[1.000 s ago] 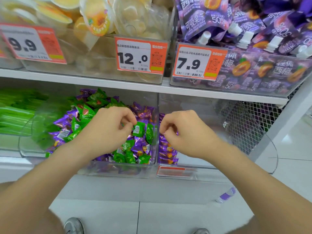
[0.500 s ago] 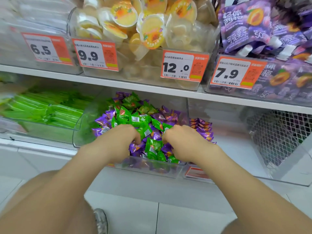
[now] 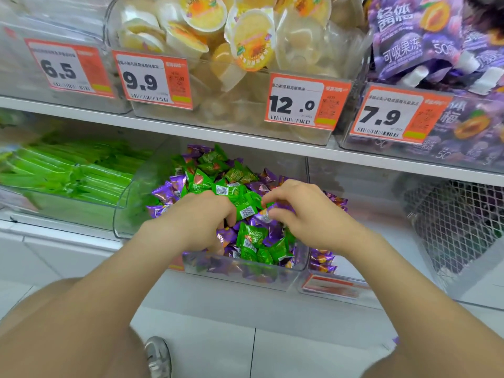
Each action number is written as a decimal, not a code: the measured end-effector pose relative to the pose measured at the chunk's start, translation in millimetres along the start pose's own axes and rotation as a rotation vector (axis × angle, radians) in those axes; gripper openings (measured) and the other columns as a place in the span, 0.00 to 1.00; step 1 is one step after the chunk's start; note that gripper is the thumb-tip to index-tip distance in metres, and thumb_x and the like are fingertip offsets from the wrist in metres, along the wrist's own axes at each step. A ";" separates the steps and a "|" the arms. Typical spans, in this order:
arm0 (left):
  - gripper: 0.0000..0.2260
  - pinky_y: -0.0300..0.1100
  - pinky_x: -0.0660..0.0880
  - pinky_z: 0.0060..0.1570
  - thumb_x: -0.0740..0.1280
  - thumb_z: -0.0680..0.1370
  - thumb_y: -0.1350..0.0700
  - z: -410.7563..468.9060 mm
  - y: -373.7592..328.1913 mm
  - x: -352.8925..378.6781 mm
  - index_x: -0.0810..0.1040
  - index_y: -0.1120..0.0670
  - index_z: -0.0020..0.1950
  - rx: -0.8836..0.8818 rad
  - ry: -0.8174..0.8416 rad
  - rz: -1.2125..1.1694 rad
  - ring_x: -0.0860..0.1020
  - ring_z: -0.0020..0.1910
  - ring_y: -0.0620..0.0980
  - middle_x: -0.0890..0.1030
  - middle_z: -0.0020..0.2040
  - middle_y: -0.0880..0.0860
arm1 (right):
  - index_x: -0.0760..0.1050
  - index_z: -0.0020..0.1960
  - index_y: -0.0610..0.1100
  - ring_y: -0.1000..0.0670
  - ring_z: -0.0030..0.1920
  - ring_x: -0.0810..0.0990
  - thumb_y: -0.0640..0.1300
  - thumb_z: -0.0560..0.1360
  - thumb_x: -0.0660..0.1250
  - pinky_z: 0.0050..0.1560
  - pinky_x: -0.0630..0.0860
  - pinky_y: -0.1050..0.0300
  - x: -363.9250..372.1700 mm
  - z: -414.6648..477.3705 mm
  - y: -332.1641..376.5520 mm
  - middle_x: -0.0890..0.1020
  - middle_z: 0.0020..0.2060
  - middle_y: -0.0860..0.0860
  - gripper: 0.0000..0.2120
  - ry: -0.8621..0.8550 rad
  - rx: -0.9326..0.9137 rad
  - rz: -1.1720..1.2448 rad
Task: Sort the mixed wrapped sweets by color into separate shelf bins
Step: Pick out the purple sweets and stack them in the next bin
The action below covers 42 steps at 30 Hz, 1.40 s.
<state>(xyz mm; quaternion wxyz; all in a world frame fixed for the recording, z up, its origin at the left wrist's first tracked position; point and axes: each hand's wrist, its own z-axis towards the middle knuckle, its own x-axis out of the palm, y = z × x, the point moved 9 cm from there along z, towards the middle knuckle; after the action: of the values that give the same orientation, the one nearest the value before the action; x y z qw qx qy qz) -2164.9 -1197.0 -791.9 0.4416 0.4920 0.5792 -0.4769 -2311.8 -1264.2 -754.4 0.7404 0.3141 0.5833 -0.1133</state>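
White shop shelving (image 3: 207, 132) fills the view. On its upper row are four orange-and-white price tags, reading 6.5 (image 3: 68, 66), 9.9 (image 3: 152, 77), 12.0 (image 3: 305, 100) and 7.9 (image 3: 395, 114). Below stand three clear bins and one wire mesh basket (image 3: 458, 222). The left bin (image 3: 68, 211) holds long green packs (image 3: 68, 173). The middle bin (image 3: 121, 211) is heaped with green sweets (image 3: 253, 236) and purple sweets (image 3: 163, 190) mixed together, too many to count. The right bin (image 3: 362, 192) has only a small stack (image 3: 323, 259) of purple ones against its left wall, and their number is unclear.

Two bare hands are over the middle bin. The left hand (image 3: 199, 222) lies knuckles up with its fingers curled down into the heap; whether they grip anything cannot be told. The right hand (image 3: 305, 214) pinches one purple sweet (image 3: 263, 216) between thumb and forefinger just above the heap, beside the left hand. One grey shoe (image 3: 158, 356) shows on the floor (image 3: 300, 350) below.

Half a second ago both hands were low in the heap, close together, and no sweet showed in the right hand. Now that hand sits higher, with the purple sweet in its pinch. A second ago it was over the right bin, and the left hand held a green sweet above the middle bin.
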 end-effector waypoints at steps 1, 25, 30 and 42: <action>0.21 0.43 0.74 0.43 0.83 0.67 0.51 0.8 -1.8 -0.7 0.80 0.43 0.56 -0.004 -0.006 -0.014 0.80 0.49 0.46 0.82 0.49 0.42 | 0.83 0.63 0.52 0.52 0.49 0.75 0.50 0.82 0.67 0.55 0.69 0.55 -5.5 -4.2 1.8 0.78 0.49 0.53 0.11 -0.035 0.004 0.064; 0.14 0.44 0.81 0.55 0.77 0.76 0.56 -9.5 -99.0 -55.9 0.86 0.46 0.61 0.312 -0.612 -0.872 0.82 0.59 0.47 0.79 0.59 0.42 | 0.85 0.57 0.44 0.44 0.49 0.86 0.40 0.79 0.72 0.55 0.76 0.48 -40.1 -76.2 -60.4 0.88 0.48 0.43 0.07 -0.130 0.366 0.966; 0.05 0.46 0.82 0.48 0.78 0.75 0.53 -1.6 -119.8 -54.8 0.86 0.47 0.50 0.290 -0.621 -0.878 0.83 0.49 0.49 0.80 0.53 0.45 | 0.85 0.56 0.43 0.49 0.46 0.82 0.45 0.85 0.64 0.52 0.75 0.46 -40.4 -84.2 -60.8 0.86 0.46 0.41 0.12 -0.026 0.261 0.877; 0.17 0.42 0.78 0.41 0.77 0.76 0.55 7.2 -121.9 -29.0 0.82 0.39 0.62 0.111 -0.596 -0.902 0.80 0.33 0.44 0.83 0.51 0.37 | 0.85 0.50 0.51 0.63 0.35 0.82 0.52 0.74 0.79 0.47 0.80 0.55 -53.4 -119.3 -158.4 0.86 0.34 0.54 0.08 -0.028 0.344 0.183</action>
<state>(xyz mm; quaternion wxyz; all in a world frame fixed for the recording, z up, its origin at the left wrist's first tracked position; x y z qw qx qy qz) -2281.7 -1215.9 -750.2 0.3116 0.0608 0.5566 -0.7677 -2506.7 -1326.6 -771.8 0.6913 0.4861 0.5138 -0.1477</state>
